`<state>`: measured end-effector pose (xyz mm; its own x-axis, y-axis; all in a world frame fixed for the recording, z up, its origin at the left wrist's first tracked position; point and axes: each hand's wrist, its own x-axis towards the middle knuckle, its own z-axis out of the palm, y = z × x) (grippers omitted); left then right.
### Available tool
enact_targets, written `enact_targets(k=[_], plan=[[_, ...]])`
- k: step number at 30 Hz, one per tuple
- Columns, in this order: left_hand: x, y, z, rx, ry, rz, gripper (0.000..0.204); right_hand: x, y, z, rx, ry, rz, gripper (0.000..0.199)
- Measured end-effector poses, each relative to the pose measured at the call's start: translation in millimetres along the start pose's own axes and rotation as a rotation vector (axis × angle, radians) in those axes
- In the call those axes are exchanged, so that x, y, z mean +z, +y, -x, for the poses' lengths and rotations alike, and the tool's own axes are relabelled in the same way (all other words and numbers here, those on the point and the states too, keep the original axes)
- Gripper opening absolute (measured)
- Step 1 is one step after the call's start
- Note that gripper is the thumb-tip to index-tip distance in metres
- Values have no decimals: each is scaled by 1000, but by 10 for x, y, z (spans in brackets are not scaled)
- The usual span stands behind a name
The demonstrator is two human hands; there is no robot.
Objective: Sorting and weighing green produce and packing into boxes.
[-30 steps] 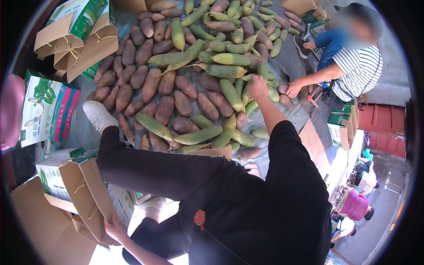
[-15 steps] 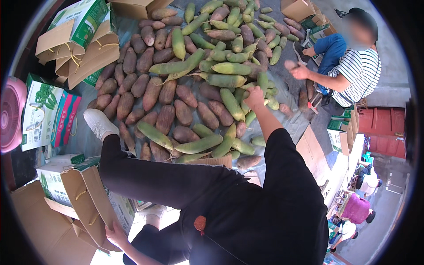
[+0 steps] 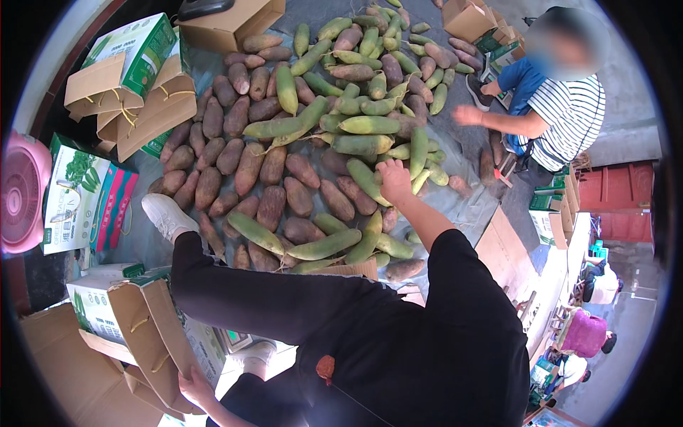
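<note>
At centre, the right hand (image 3: 393, 179) reaches into the produce heap, fingers curled down onto a green pod (image 3: 368, 181); whether it is truly clasped cannot be told. Near left, the left hand (image 3: 193, 385) pinches the flap of an open printed carton (image 3: 135, 324). Around the right hand lie purple-brown tubers (image 3: 271, 206) and more green pods on a grey sheet (image 3: 455, 206). Far right, 1 co-worker (image 3: 562, 114) crouches. Risk: a hurried lift could roll neighbouring pieces off the sheet.

Left hand (image 3: 193, 385) fingers hidden behind the open carton (image 3: 142, 334); carton's lower flaps cut off by picture rim.
</note>
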<state>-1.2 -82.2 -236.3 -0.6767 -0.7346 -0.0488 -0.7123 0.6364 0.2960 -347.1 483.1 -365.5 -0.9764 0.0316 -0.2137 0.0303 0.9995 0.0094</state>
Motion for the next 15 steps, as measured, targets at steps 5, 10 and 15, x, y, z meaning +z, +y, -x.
enact_targets(k=[5, 10, 15], plan=[[-45, 41, 14, 3, -26, -13, 28, -448, -281, -14, -150, 72, -111, 39], [-51, 176, -5, -34, -59, 26, 28, -996, -613, -74, -298, 287, -284, 40], [-62, 10, 60, -73, -42, 56, 29, -1333, -1021, -244, -407, 414, -609, 52]])
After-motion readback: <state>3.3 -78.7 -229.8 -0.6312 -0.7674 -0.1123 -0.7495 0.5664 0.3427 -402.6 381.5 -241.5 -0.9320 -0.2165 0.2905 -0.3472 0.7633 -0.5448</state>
